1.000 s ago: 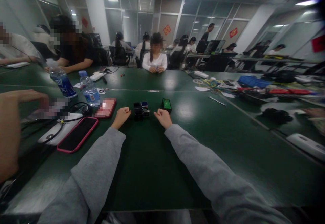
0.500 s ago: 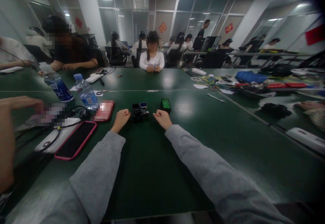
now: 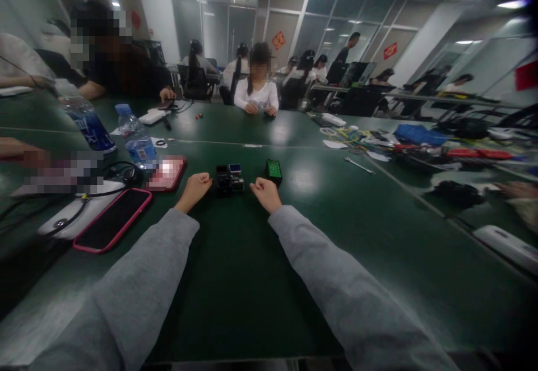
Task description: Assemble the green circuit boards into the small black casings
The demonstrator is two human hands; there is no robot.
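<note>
Dark green tabletop [image 3: 237, 287] runs out beneath both my forearms, and the small electronics sit at the end of their reach. My left hand [image 3: 194, 190] is curled into a loose fist just beside a cluster of dark devices [image 3: 229, 181], and my right hand [image 3: 268, 193] is curled the same way on its other side, a little apart from it. I see nothing in either fist. A box with a green circuit-like face [image 3: 274, 168] stands just beyond my right knuckles; whether they touch it I cannot tell.

I judge this to be a pause at the ready, with no piece taken up. Handling any of them would call for uncurling my fingers first, then a light pinch, since the pieces are small and crowded together.

Against half a second ago, my fists and the devices between them keep the same arrangement, though my view has shifted slightly. Across from me, the hands of the person in white [image 3: 257, 92] have parted, and the person in black [image 3: 121, 77] now has a hand [image 3: 167, 94] stretched out over a phone-like thing.
</note>
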